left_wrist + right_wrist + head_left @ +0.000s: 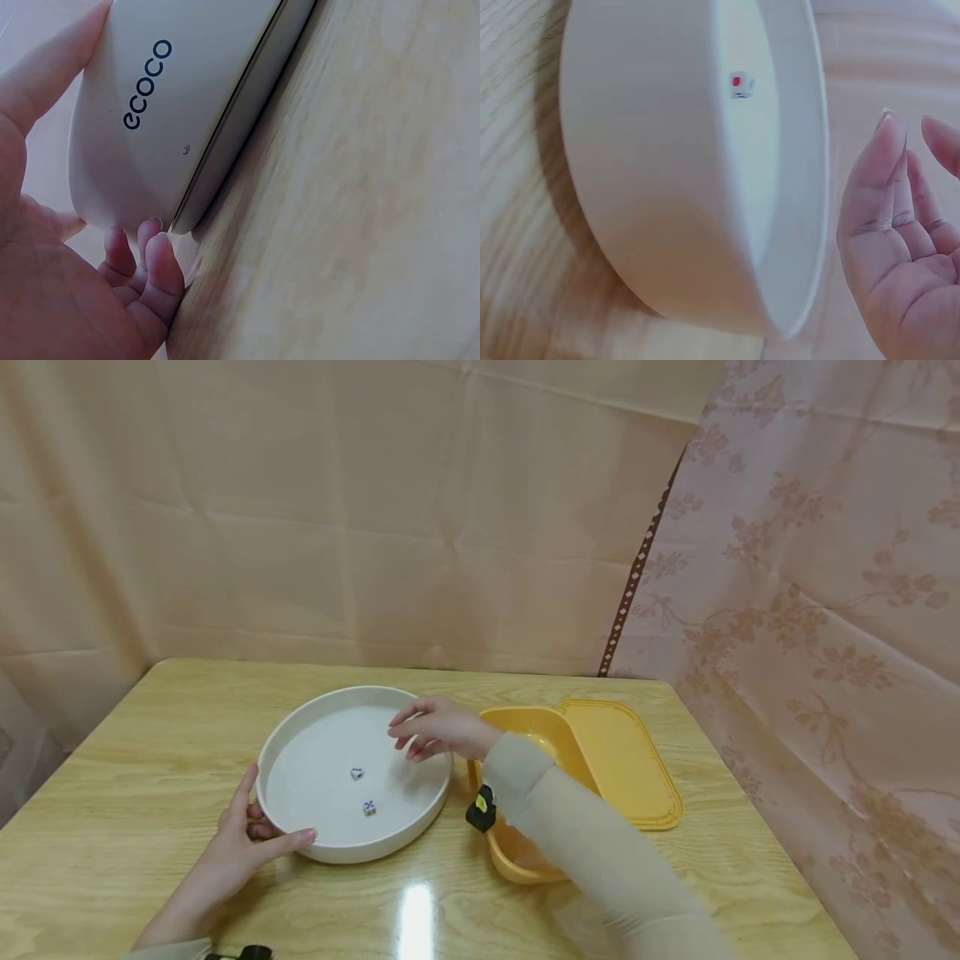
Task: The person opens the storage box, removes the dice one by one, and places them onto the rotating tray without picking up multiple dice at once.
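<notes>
A round white tray [322, 752] with a raised rim sits on the wooden table. Two white dice [370, 808] lie apart on its floor; the right wrist view shows one die [741, 84] with a red dot. My left hand [238, 839] holds the tray's near left side, thumb and index finger along the rim, the other fingers bent against the outer wall. That wall carries the word "ecoco" in the left wrist view. Over the tray's right part hovers my right hand [442, 728], its fingers loosely bent, with nothing visible between them.
Right of the tray stands a yellow plastic container [525, 718], partly covered by my right forearm. Its matching flat yellow lid [622, 760] lies beside it. Beige curtain [375, 527] and pink floral cloth [840, 610] hang behind and to the right of the table [120, 793].
</notes>
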`<state>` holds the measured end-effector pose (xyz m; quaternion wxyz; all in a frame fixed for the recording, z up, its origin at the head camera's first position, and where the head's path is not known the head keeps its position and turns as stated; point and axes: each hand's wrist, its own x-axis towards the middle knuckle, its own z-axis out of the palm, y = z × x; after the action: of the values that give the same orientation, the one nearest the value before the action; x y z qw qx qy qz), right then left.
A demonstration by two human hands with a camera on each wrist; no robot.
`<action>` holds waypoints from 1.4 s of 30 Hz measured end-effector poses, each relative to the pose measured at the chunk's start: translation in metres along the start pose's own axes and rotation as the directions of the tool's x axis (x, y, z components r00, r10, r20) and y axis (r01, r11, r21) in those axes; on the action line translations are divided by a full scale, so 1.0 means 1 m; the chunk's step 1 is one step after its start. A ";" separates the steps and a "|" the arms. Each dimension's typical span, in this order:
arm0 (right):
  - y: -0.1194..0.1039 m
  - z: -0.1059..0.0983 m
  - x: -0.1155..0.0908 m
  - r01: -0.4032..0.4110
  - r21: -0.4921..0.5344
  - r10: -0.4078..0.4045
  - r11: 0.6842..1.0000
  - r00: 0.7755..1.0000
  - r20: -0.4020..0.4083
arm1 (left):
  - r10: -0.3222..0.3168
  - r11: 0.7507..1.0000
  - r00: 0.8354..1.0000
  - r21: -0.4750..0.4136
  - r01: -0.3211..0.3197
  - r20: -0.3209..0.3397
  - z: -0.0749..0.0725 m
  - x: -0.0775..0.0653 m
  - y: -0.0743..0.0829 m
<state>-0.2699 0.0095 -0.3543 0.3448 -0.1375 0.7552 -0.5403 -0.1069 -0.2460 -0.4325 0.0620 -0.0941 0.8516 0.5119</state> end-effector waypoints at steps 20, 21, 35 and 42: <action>0.009 -0.035 -0.035 0.036 0.101 -0.032 0.994 0.999 -0.043 | -0.007 1.000 1.000 -0.022 0.007 0.012 0.001 0.002 0.001; 0.011 -0.038 -0.037 0.036 0.109 -0.030 0.993 0.998 -0.049 | -0.008 1.000 1.000 -0.028 0.008 0.013 0.001 0.002 0.001; 0.025 -0.068 -0.058 0.018 0.112 -0.009 0.994 0.997 -0.080 | -0.030 1.000 1.000 -0.002 0.030 0.003 -0.001 0.001 -0.001; 0.027 -0.083 -0.072 0.036 0.063 -0.032 0.997 0.997 -0.071 | 0.010 0.999 1.000 -0.038 -0.010 -0.004 0.001 0.000 -0.001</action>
<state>-0.2686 0.1211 -0.3374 0.3131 -0.1202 0.7466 -0.5746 -0.1069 -0.2460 -0.4342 0.0560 -0.0920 0.8422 0.5282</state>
